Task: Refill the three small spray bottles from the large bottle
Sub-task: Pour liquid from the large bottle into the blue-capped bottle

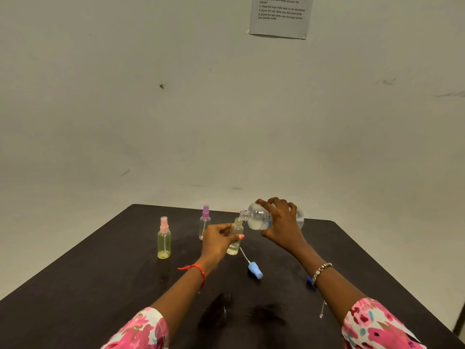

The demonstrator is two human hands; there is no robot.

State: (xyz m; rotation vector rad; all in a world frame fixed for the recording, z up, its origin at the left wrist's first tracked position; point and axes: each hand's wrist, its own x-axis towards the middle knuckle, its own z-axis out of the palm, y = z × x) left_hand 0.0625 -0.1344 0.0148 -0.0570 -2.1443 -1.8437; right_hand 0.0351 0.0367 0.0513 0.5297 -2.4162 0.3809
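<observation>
My right hand (pixel 281 222) grips the large clear bottle (pixel 259 219), tipped on its side with its open neck pointing left over a small bottle. My left hand (pixel 219 241) holds that small open bottle (pixel 235 244) upright on the dark table (pixel 100 285); a little pale liquid shows at its bottom. Its blue spray cap (pixel 255 270) with dip tube lies on the table just in front. A pink-capped small bottle (pixel 164 239) with yellowish liquid stands to the left. A purple-capped small bottle (pixel 205 221) stands behind my left hand, looking nearly empty.
A small blue cap (pixel 309 280) lies partly hidden behind my right wrist. Wet smears mark the table near the front (pixel 226 308). The table's far edge meets a plain wall, where a printed sheet (pixel 280 16) hangs.
</observation>
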